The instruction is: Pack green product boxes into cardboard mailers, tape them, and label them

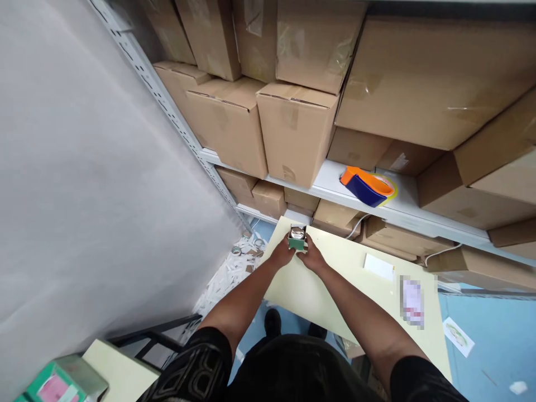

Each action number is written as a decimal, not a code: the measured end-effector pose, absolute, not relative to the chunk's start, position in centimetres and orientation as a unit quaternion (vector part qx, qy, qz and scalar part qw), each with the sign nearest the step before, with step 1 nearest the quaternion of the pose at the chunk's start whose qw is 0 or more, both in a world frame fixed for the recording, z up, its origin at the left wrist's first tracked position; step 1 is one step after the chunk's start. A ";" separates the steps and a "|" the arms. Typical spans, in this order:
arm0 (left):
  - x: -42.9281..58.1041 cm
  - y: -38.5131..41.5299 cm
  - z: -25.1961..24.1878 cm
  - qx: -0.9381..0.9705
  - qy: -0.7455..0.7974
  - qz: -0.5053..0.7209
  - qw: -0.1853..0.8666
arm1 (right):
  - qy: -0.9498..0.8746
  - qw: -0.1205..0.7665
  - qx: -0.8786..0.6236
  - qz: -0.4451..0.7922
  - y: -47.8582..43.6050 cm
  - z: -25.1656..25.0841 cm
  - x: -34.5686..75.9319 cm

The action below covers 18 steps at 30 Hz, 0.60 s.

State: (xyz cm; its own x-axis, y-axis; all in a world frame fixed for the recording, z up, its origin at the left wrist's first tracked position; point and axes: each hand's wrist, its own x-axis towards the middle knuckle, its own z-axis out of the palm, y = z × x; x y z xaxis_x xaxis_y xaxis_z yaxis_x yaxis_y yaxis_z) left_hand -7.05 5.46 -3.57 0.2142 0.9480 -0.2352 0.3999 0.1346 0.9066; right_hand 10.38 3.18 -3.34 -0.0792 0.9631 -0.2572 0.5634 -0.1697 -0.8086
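Observation:
Both my hands meet at the far corner of a pale yellow table (pixel 335 279). Between them sits a small green box (pixel 297 239) with a round silver thing showing in its open top. My left hand (pixel 281 252) grips the box's left side and my right hand (pixel 312 255) grips its right side, fingers curled against it. The box rests on or just above the tabletop; I cannot tell which.
A metal shelf rack (pixel 326 184) full of brown cardboard boxes (pixel 293 128) stands behind the table, with an orange and blue tape dispenser (pixel 366 187) on it. A white card (pixel 379 266) lies on the table. Paper scraps (pixel 230 273) litter the floor. A green box (pixel 67 379) sits at lower left.

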 end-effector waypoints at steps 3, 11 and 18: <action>-8.9 8.0 -3.9 0.597 0.569 0.275 0.495 | -0.579 0.224 -0.643 0.448 5.8 -3.0 8.5; -10.0 9.0 -4.3 0.594 0.572 0.258 0.503 | -0.537 0.205 -0.691 0.439 5.6 -1.7 8.0; -14.4 1.6 -5.3 0.612 0.589 0.180 0.496 | -0.583 0.281 -0.712 0.273 -1.3 5.7 14.3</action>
State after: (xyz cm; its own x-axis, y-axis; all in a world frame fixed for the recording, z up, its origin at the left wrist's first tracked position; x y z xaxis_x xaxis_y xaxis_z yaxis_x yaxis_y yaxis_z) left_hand -14.45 1.63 -5.33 0.2406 0.9000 -0.3634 0.5430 0.1856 0.8190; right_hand 14.33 -1.26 5.73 0.1709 0.9834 -0.0605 0.6765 -0.1618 -0.7185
